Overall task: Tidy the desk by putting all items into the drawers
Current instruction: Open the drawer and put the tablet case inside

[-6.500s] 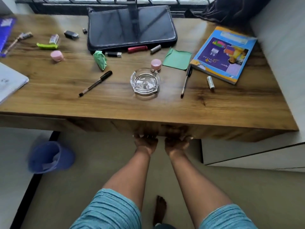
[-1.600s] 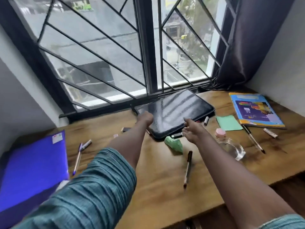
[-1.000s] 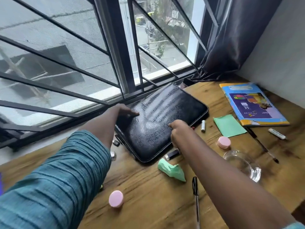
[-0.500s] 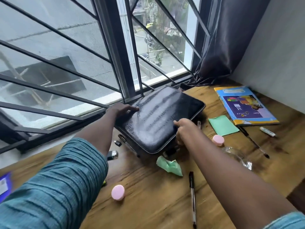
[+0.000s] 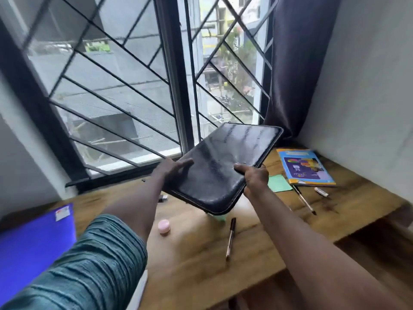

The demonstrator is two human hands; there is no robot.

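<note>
The black case [image 5: 223, 168] is now lifted off the worktop [image 5: 201, 265], tilted, far end higher. The left hand [image 5: 173, 170] clasps its left edge, the right hand [image 5: 254, 177] its right edge, thumb on top.

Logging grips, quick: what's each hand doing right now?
Left hand: holds the case, lifted off the desk.
Right hand: grips the case too.

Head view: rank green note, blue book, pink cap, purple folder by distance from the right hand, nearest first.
From the right hand, gripping the black case:
1. Green note, just to its right.
2. Blue book, farther right.
3. Pink cap, lower left on the desk.
4. Purple folder, far left.
</note>
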